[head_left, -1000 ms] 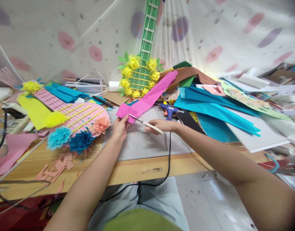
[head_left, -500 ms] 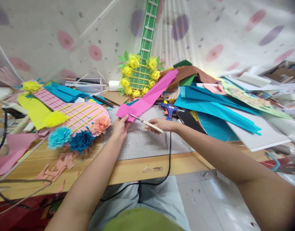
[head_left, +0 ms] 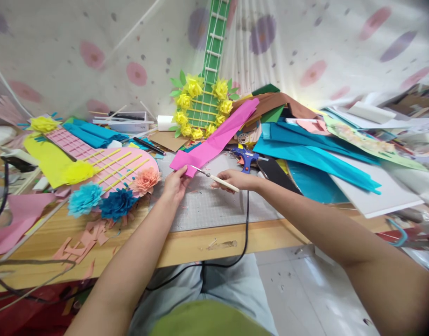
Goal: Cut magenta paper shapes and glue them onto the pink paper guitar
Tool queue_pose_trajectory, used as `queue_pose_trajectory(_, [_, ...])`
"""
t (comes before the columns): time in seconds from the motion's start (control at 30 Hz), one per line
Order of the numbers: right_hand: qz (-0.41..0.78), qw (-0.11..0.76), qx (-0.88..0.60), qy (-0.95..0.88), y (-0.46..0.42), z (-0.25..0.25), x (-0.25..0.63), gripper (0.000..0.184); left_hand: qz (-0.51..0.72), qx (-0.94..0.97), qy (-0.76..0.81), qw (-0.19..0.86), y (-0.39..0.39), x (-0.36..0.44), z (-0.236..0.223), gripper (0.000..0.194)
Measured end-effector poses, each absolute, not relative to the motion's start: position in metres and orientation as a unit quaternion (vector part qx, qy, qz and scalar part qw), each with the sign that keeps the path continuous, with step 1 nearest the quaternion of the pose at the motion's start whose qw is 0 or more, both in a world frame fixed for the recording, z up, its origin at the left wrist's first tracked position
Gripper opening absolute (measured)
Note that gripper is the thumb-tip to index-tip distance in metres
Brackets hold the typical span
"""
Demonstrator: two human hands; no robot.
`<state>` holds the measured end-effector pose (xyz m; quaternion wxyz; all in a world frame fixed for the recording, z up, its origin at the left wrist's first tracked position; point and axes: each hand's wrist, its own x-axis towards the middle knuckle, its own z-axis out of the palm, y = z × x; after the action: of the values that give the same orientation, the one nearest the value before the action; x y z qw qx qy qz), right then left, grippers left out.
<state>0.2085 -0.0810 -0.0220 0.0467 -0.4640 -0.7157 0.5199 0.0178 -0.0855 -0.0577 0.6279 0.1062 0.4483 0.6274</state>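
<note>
A long strip of magenta crepe paper (head_left: pixel 221 135) slants from the back of the table down to my left hand (head_left: pixel 176 186), which pinches its near end between thumb and fingers. My right hand (head_left: pixel 228 181) is closed round the pale handles of a pair of scissors (head_left: pixel 217 180). Their metal blades reach left to the paper's lower edge, just right of my left thumb. Whether the blades are parted is too small to tell. Beneath both hands lies a grey cutting mat (head_left: pixel 207 214) with small scraps on it.
Left of my hands lies a pink paper guitar (head_left: pixel 130 163) with paper flowers. A green paper guitar (head_left: pixel 203 109) stands at the back. A blue glue gun (head_left: pixel 247 159) and teal paper (head_left: pixel 305 154) lie right. A black cable (head_left: pixel 247 224) hangs over the table's front edge.
The scissors have shifted very slightly right along the paper's edge. Both hands keep their grip, and the view has tilted a little.
</note>
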Motion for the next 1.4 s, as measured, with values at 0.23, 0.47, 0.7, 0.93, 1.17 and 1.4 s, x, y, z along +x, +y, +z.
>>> queue_pose_trajectory(0.23, [0.533,0.024,-0.427,-0.730,-0.086,-0.011,0.209,0.050,0.621,0.093,0.441,0.641,-0.088,0.020,-0.052,0.007])
queue_pose_trajectory(0.47, [0.540,0.022,-0.419,-0.730,-0.085,-0.008,0.203,0.047,0.600,0.112,0.440,0.659,-0.092,0.025,-0.050,0.008])
queue_pose_trajectory(0.7, [0.559,0.035,-0.417,-0.716,-0.082,-0.009,0.197,0.044,0.588,0.119,0.435,0.671,-0.093,0.028,-0.052,0.008])
queue_pose_trajectory(0.93, [0.562,0.043,-0.444,-0.696,-0.081,-0.010,0.196,0.045,0.583,0.115,0.438,0.674,-0.092,0.027,-0.053,0.007])
queue_pose_trajectory(1.17, [0.550,0.045,-0.444,-0.706,-0.077,-0.016,0.201,0.048,0.580,0.116,0.432,0.681,-0.093,0.028,-0.054,0.008])
queue_pose_trajectory(1.4, [0.538,0.046,-0.460,-0.705,-0.075,-0.021,0.203,0.046,0.575,0.126,0.417,0.693,-0.091,0.027,-0.059,0.008])
